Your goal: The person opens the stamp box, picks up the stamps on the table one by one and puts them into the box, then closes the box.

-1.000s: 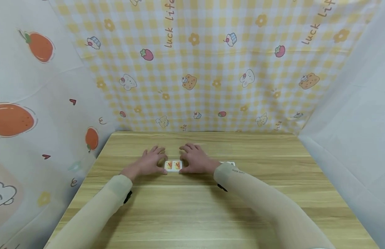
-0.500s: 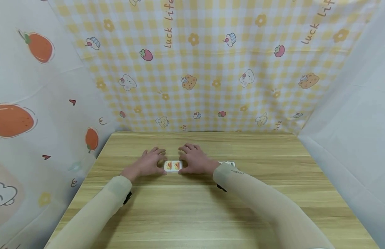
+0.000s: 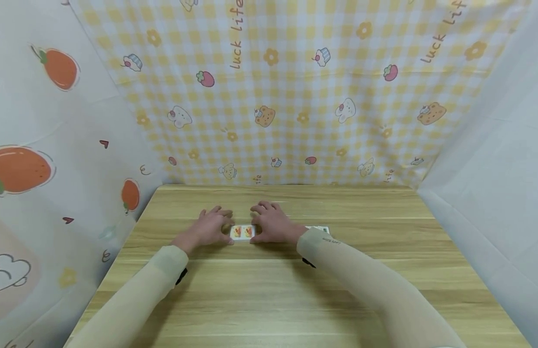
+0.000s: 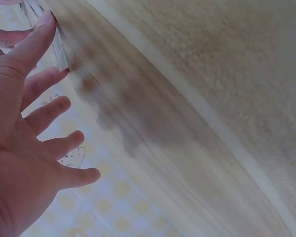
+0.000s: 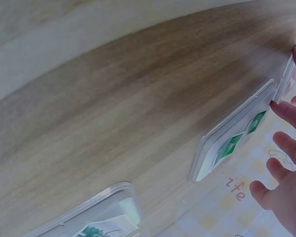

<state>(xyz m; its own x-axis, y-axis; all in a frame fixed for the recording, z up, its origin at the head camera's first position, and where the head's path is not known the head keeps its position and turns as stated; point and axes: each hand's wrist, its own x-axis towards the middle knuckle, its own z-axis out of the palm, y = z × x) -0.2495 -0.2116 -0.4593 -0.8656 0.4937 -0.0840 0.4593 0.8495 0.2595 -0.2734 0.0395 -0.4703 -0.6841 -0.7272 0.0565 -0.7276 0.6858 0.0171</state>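
A small flat clear-edged case (image 3: 242, 232), with two orange-and-yellow pictures on its face, lies on the wooden table between both hands. My left hand (image 3: 208, 228) holds its left end, thumb at the near corner and index finger at the far one. In the left wrist view, the thumb (image 4: 37, 42) and index finger span the case's thin edge (image 4: 60, 52), the other fingers spread apart. My right hand (image 3: 272, 224) holds the right end likewise. The right wrist view shows the case's edge (image 5: 286, 79) between thumb and index finger.
Right of the held case stands or lies a similar clear case with green pictures (image 5: 234, 140), then another with a plant picture (image 5: 101, 227). My right sleeve (image 3: 351, 270) partly covers a white-and-green piece (image 3: 323, 228). A yellow checked cloth (image 3: 290, 96) hangs behind the table (image 3: 260, 295).
The head view has tilted very slightly. Both hands keep the same place around the case, which has not visibly moved on the table.
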